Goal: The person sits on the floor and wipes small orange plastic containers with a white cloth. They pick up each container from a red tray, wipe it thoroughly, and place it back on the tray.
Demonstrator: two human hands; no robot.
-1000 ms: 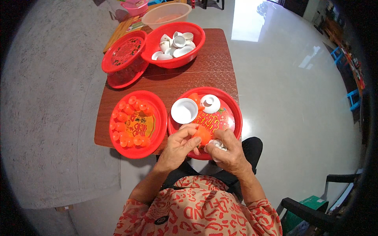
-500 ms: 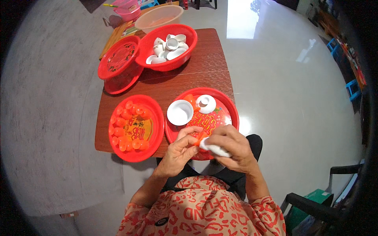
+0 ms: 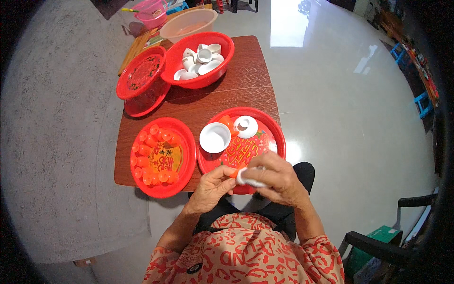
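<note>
Over the near edge of the right red tray (image 3: 280, 135), my left hand (image 3: 208, 190) pinches a small orange cup (image 3: 234, 174) between thumb and fingers. My right hand (image 3: 280, 179) is closed on a white cloth (image 3: 249, 180), which covers part of that cup; the cloth is slightly blurred. Behind my hands, the tray bears a white bowl (image 3: 215, 137), a white lid (image 3: 246, 127) with a knob, and orange cups (image 3: 227, 122) partly hidden between them. On the left red tray (image 3: 190, 163) several small orange goblet-like cups (image 3: 144, 150) stand and lie around its edge.
Farther back on the brown table (image 3: 250, 75) is a red basin (image 3: 227, 66) of white cups and bowls (image 3: 205, 56). Red trays (image 3: 144, 71) lean beside it, with a translucent basin (image 3: 203, 19) and a pink basket (image 3: 150, 14) behind. A black chair armrest (image 3: 373, 248) stands lower right.
The cloth has turned and moved slightly left over the orange cup, which shows less now. My left fingers have drawn closer together, and my right fingers have shifted on the cloth.
</note>
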